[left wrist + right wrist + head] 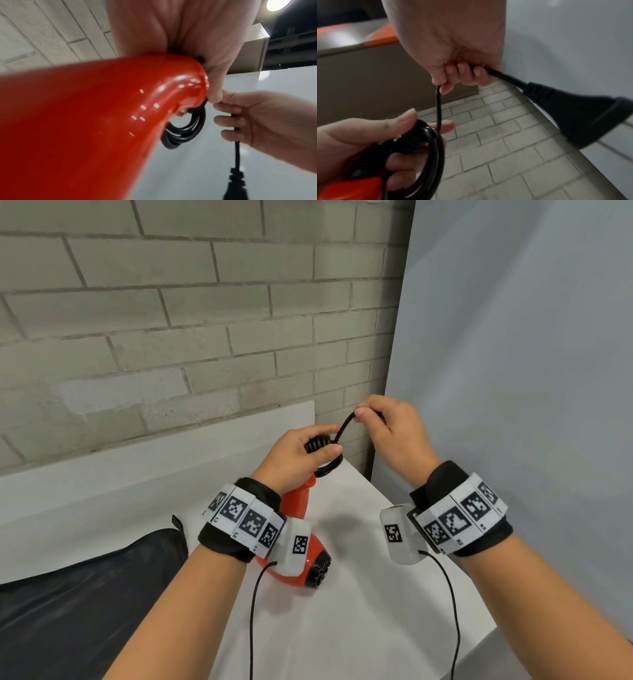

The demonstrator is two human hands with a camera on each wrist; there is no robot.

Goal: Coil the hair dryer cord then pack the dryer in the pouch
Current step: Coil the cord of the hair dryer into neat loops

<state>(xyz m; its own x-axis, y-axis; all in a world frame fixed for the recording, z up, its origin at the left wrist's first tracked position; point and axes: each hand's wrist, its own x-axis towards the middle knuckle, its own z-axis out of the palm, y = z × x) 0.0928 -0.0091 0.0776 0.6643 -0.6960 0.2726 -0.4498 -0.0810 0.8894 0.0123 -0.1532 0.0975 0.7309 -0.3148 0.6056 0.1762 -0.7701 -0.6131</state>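
Head view downward; wrist views close.

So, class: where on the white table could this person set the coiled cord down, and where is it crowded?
Bare patch: the table between the forearms, bordered by the dryer on the left and the table's right edge.

Crowded: the left side, where the dark pouch lies beside the dryer. The far corner sits under the left hand, right hand and cord.

No words, brands or numbers can be read anywhere; the wristbands [245, 520] at 6 o'clock carry only black-and-white square code patterns, their tiny edge marks too small to tell.
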